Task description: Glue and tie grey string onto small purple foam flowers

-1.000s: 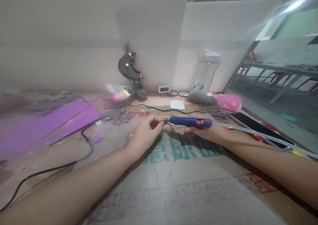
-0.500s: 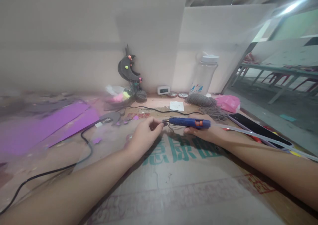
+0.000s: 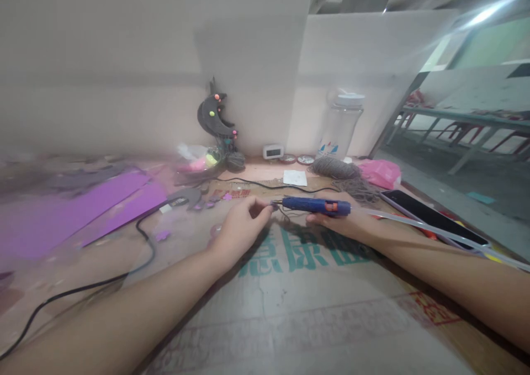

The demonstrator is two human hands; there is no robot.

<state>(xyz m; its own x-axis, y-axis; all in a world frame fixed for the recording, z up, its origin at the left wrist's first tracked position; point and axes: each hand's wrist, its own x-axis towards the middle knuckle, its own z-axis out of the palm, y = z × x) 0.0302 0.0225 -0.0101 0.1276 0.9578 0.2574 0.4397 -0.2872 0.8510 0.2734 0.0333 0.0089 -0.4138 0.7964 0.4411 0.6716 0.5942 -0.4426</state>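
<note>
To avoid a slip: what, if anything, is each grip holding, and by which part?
Right grip: the blue glue gun, by its rear half. Left grip: a tiny piece, pinched near the nozzle tip; which part cannot be told.

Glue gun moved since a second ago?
No, not visibly: the glue gun keeps its place relative to the white card; the whole view shifts slightly.

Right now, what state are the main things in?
Left hand, pinching a small piece, unclear
Right hand, gripping glue gun
Glue gun, nozzle at left fingertips
Glue stick, protruding from gun's rear
Bottle, upright, lid on
Phone, lying flat, screen dark
Yarn, partly bundled, partly loose
Purple sheets, flat, overlapping
</note>
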